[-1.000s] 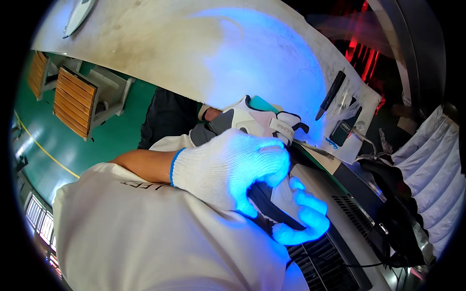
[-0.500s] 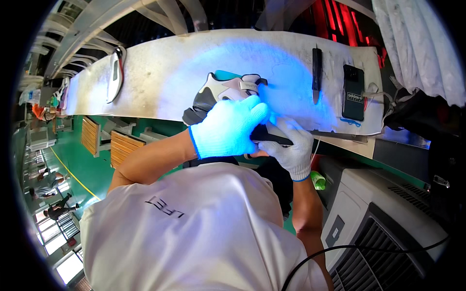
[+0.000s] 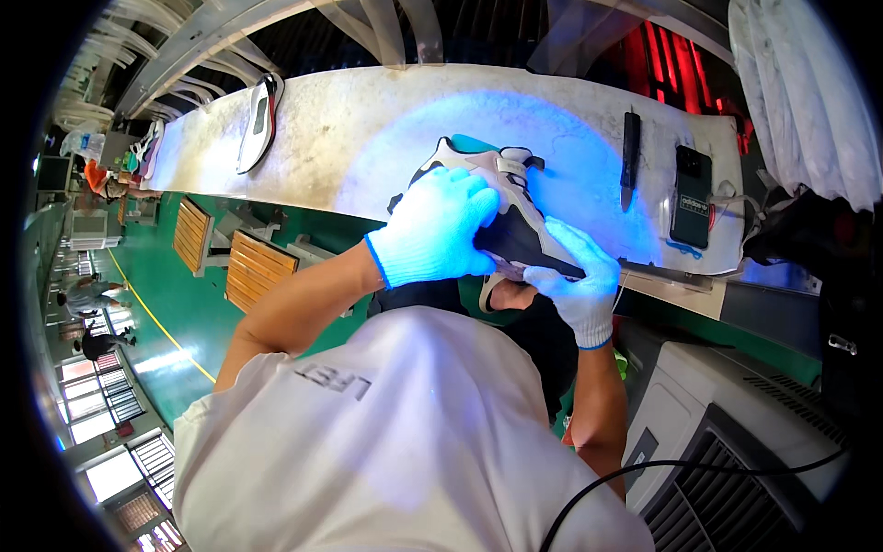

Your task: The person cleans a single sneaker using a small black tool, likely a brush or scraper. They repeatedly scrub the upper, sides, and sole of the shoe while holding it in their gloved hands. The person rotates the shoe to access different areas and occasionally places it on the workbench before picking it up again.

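A shoe upper (image 3: 522,230) in white, dark grey and black, with teal lining at its opening, lies over the near edge of the table under blue light. My left hand (image 3: 434,225), in a white knit glove lit blue, curls its fingers over the upper's left part, thumb toward the near edge. In a matching glove, my right hand (image 3: 587,285) grips the near right end, its fingertips on the dark lower edge. Parts of the upper are hidden beneath my left hand.
On the pale table (image 3: 317,120), a black-handled knife (image 3: 629,161) and a dark phone (image 3: 691,196) lie to the right. A white shoe (image 3: 261,124) stands at the left. A grey machine with a vent (image 3: 727,405) stands at lower right, wooden-topped stools (image 3: 262,269) at left.
My right hand has shifted on the upper's near end and its fingers are now straighter. More of the upper's dark side shows between my hands. The whole view has shifted slightly.
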`<move>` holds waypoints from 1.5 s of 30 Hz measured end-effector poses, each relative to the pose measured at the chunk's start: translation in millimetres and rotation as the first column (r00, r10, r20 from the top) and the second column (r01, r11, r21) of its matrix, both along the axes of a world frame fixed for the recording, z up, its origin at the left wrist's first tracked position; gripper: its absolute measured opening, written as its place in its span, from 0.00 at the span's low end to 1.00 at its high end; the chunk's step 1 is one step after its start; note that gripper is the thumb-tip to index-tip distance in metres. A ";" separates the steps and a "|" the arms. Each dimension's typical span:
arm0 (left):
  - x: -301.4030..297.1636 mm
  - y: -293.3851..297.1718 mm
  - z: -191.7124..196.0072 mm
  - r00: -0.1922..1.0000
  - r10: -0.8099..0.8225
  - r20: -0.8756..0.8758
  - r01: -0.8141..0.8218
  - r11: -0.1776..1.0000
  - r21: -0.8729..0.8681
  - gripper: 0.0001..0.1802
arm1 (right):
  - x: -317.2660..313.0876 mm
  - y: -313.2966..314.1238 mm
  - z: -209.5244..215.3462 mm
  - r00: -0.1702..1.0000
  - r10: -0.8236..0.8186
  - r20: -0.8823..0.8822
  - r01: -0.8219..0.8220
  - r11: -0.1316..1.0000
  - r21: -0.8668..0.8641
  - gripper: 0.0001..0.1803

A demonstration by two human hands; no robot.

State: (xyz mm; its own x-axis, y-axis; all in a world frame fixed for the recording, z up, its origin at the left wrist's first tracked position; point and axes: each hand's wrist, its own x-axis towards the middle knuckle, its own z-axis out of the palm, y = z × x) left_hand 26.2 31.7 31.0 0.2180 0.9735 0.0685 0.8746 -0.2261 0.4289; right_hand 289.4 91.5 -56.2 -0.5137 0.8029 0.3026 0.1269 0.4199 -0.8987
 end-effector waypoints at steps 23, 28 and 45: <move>-26.4 52.0 9.9 0.981 -0.192 0.001 0.185 0.945 -0.270 0.23 | -63.1 34.1 62.1 0.803 0.153 0.576 -0.082 0.986 -0.148 0.57; -45.1 53.5 -5.6 0.939 -0.211 0.272 0.281 0.926 -0.252 0.27 | -70.3 23.6 65.6 0.769 0.044 0.638 0.075 0.985 -0.158 0.37; -131.9 31.8 33.6 0.956 -0.258 0.142 0.254 0.966 0.047 0.46 | -41.2 67.3 -16.7 0.961 -0.249 -0.120 0.155 0.845 -0.512 0.38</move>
